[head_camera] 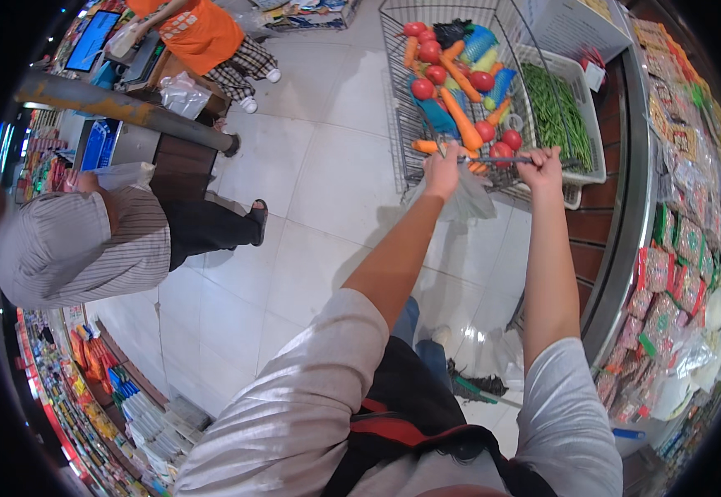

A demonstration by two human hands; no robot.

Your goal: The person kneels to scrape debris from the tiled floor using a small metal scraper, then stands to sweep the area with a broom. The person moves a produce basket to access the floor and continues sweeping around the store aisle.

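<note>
Both of my hands are on the dark handle bar of a wire shopping cart. My left hand grips its left end, and my right hand is closed around the right end. Loose red tomatoes and orange carrots lie mixed in the basket. Among them are blue net-wrapped produce and a black plastic bag. Below the handle, by my left hand, hangs a translucent plastic bag; whether my fingers hold it too, I cannot tell.
A white crate of long green vegetables stands right of the cart, beside a display of bagged dry goods. Leftward are a person in orange, a person in a striped shirt and a metal pole. Tiled floor lies between.
</note>
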